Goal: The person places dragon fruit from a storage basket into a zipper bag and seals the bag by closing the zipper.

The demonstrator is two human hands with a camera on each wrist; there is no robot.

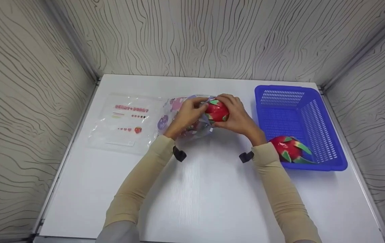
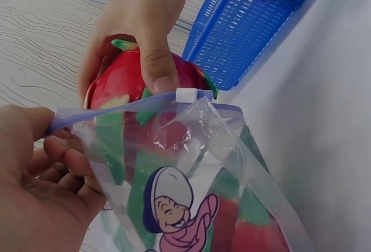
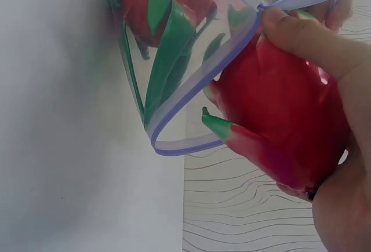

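Left wrist view: the left hand (image 2: 46, 182) is pinching the purple rim (image 2: 104, 112) of a slider bag (image 2: 174, 205), while the right hand (image 2: 145, 20) is gripping a dragon fruit (image 2: 126, 78) at the bag's opening; standing here, I'm thinking its leaf tips (image 3: 215, 126) could snag there and drag the rim loose

In the right hand (image 1: 239, 118), red and green fruit (image 1: 218, 111); beside that hand, blue basket (image 1: 278, 121); in the left hand (image 1: 186, 117), purple-edged bag (image 2: 206, 148).

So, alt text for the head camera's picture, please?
A person's right hand holds a red dragon fruit at the mouth of a clear bag gripped by the left hand; another dragon fruit lies in a blue basket at right.
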